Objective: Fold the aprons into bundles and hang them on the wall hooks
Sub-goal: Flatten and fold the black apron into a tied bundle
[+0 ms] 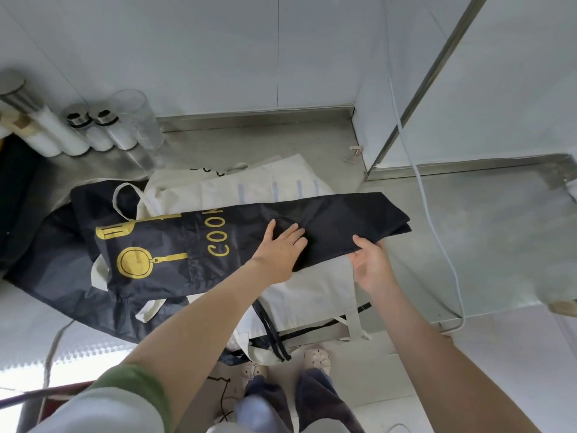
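Note:
A black apron (237, 239) with yellow utensil prints and the letters "COOK" lies folded into a long strip across the steel counter (487, 232). My left hand (279, 250) presses flat on its middle with straight fingers. My right hand (371, 262) pinches the strip's near edge toward its right end. Under it lies a cream apron (315, 289) with straps hanging over the counter's front edge. Another black apron (62, 276) lies spread at the left. A small metal hook (355, 150) sticks out of the wall at the back corner.
Several white canisters (71, 132) with metal lids and a clear glass (137, 120) stand at the back left. A white cable (437, 239) runs down the wall and across the counter's right side. My feet (315, 359) show below the front edge.

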{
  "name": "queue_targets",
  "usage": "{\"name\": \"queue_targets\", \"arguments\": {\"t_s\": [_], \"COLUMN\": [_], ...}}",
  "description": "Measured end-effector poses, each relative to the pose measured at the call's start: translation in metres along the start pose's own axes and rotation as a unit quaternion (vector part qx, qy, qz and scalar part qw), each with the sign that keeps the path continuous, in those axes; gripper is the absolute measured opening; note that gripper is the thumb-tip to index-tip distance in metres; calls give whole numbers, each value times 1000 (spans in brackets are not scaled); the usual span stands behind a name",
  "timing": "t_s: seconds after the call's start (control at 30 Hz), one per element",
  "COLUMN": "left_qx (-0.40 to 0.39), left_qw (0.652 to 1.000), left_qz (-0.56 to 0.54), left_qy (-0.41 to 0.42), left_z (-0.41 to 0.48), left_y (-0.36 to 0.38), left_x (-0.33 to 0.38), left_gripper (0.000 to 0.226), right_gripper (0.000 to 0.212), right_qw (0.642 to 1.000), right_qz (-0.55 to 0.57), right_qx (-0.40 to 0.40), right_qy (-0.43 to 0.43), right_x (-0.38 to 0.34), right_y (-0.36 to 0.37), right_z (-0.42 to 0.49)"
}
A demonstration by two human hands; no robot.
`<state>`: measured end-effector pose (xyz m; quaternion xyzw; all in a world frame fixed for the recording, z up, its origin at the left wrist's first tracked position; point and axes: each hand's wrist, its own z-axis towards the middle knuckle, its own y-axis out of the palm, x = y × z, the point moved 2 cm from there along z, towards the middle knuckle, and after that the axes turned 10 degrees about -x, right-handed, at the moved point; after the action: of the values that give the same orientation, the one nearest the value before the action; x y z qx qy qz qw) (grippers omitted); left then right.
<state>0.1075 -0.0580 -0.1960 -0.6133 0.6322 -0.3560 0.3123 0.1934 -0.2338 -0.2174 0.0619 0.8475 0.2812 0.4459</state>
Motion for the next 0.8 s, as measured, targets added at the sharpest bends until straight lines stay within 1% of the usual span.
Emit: {"name": "queue_targets", "arguments": {"t_s": [0.07,0.13,0.23,0.3,0.37,0.4,0.47,0.5,0.57,0.63,0.67,0.73,0.8], "left_qx": [-10,-14,-38,-59,-70,-66,-37,-8,76,156,181,186,131], "left_qw": [1000,1000,998,997,997,998,996,992,977,958,948,928,913], "left_qz": [-17,8,42,46,24,1,-79,-128,-201,-236,-250,-295,-357], "left_qy": [-4,-5,2,14,20,23,23,20,-2,-51,-80,-127,-145], "left_z": [5,6,6,7,9,10,10,9,8,8,9,13,17], "left_y": [0,6,10,8,8,8,8,7,-1,-14,-23,-43,-63], "left_x": [2,4,4,2,0,-1,-4,-5,-7,-11,-15,-26,-38], "left_gripper": [69,76,81,83,84,82,74,71,64,59,58,60,60], "right_gripper": [49,47,36,27,21,20,22,23,24,27,32,41,45], "right_qw": [1000,1000,995,992,992,994,996,995,991,988,986,984,983], "right_qz": [5,13,-37,-76,-76,-60,-8,20,60,79,87,96,96], "right_qx": [-1,-17,-44,-18,8,6,-29,-50,-80,-87,-92,-98,-105], "right_qy": [2,22,78,97,97,93,86,85,94,105,108,110,113], "right_x": [-4,-6,0,5,6,5,0,-3,-9,-14,-16,-19,-23], "right_y": [-4,0,15,23,24,25,29,30,32,31,31,31,35], "right_z": [3,2,2,4,6,6,2,0,-2,-3,-3,-3,-5]}}
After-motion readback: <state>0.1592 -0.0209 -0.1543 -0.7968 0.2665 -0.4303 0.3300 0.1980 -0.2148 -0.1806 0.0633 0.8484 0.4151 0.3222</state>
